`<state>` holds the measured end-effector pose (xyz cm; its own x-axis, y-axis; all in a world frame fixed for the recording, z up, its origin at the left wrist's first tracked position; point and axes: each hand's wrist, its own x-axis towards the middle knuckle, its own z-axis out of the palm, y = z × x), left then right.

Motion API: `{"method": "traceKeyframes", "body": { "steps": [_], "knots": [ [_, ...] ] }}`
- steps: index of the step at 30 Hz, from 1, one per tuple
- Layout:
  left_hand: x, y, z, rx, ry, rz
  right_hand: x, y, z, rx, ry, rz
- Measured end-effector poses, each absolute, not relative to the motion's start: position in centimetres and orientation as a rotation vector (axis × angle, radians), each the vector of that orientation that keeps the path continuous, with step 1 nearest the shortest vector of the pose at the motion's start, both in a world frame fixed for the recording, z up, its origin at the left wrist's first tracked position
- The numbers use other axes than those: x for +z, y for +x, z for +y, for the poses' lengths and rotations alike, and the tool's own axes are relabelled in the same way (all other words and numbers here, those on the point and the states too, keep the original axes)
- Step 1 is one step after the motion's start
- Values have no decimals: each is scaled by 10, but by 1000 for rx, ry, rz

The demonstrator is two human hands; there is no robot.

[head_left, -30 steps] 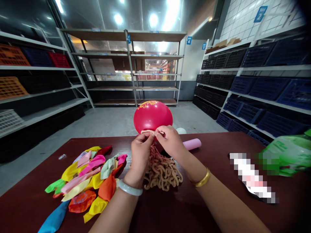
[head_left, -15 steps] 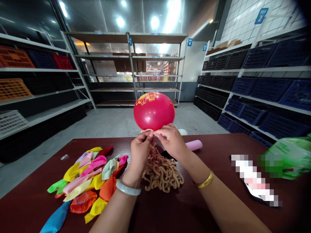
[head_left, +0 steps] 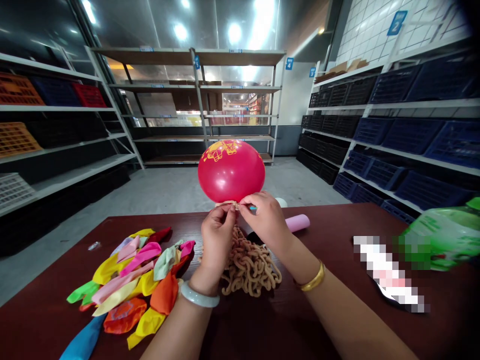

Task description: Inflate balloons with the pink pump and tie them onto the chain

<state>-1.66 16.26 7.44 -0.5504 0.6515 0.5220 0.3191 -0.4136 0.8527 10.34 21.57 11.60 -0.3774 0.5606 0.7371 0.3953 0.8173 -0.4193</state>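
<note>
A round, inflated red balloon (head_left: 231, 172) with a yellow print stands upright just above my fingertips. My left hand (head_left: 218, 232) pinches a beige cord (head_left: 226, 203) at the balloon's base, thumb against forefinger. My right hand (head_left: 267, 217) is closed in a pinch at the same spot and seems to grip the cord too. The balloon's neck is hidden by my fingers. A small blue bit (head_left: 253, 207) shows beside my right fingers; I cannot make out what it is. Below my hands lies a heap of curly beige cord (head_left: 250, 270) on the dark table.
Several flat, colourful balloons (head_left: 139, 280) lie on the table's left. Behind my right hand are a pink cylinder (head_left: 299, 223) and part of a white round thing (head_left: 281, 202). Rightward lie a blurred-out flat object (head_left: 390, 277) and a green bag (head_left: 437, 240). Shelves with crates (head_left: 393, 135) surround the table.
The view has shifted slightly, and the balloon sits a little further left against my hands. My right fingertips have changed position a little, and the blue bit now shows beside them.
</note>
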Motion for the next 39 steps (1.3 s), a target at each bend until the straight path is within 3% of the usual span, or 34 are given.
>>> {"method": "traceKeyframes", "body": {
  "steps": [20,34,39],
  "knots": [
    [72,-18,159,2031,1984,1858,118,104,210,207,-789,-2056],
    [74,-17,166,2112,1091,1108,103,95,223,692,-573,-1822],
    [75,-20,163,2152,1333,1415,103,97,223,599,-565,-1905]
  ]
}}
